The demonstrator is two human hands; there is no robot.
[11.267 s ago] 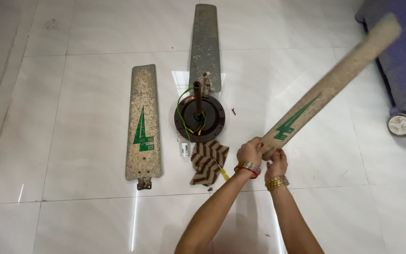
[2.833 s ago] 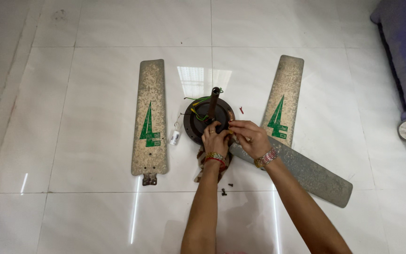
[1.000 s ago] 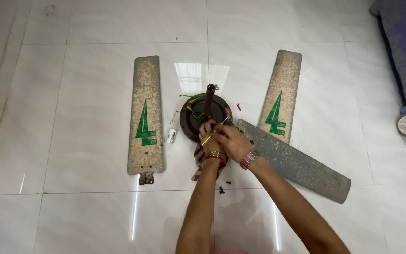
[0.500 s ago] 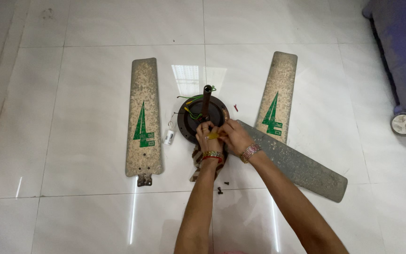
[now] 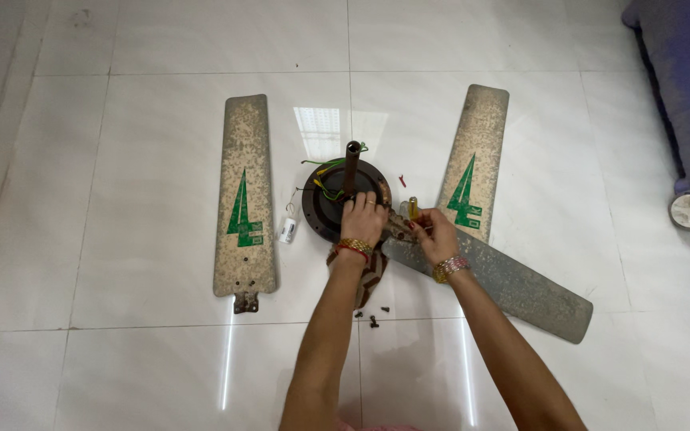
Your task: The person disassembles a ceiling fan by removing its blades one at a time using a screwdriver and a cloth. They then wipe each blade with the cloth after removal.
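Fan motor (image 5: 333,195) sits mid-floor, probably heavy and rigid; left hand (image 5: 362,219) presses spread fingers on its 5 o'clock rim. Right hand (image 5: 434,235) pinches a screwdriver (image 5: 413,209) at the blade (image 5: 505,283) root, the safest grip.

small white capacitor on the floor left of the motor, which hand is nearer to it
Left. The left hand rests on the dark round fan motor, just right of the small white capacitor; the right hand is farther right, at the grey blade.

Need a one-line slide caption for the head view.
Left hand on ceiling-fan motor, right hand at grey blade; two speckled blades flank on tile.
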